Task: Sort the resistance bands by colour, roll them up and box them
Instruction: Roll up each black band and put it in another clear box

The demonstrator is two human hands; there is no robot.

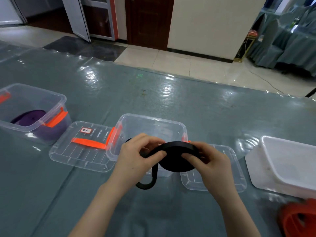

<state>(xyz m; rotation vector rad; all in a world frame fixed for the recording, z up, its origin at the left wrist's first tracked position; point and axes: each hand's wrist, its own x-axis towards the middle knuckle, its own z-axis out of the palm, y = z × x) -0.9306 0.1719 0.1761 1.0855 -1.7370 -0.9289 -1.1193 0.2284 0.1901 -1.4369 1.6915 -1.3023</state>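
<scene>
1. Near the table's (205, 106) front right corner lies a red band (298, 218), not yet rolled.
2. Both hands hold the black band (177, 157) in the air just above the front rim of the middle box (150, 120). The left hand (136, 156) pinches the strip where it feeds onto the coil, and the right hand (207, 161) has its fingers (189, 158) curled round the coil's rim.
3. A loose tail hangs down toward the table (a short loop is left to wind).
4. To roll well, I judge: keep the strip flat and taut, turn the coil with the right hand, and clamp the end before lowering it into the middle box.
5. Left of that box lies a lid (80, 147) with a small handwritten label (86, 130), too blurred to read.
6. Toward the left edge, a box (51, 98) holds a purple band (29, 117). A white tub (282, 161) sits at the right edge.
</scene>
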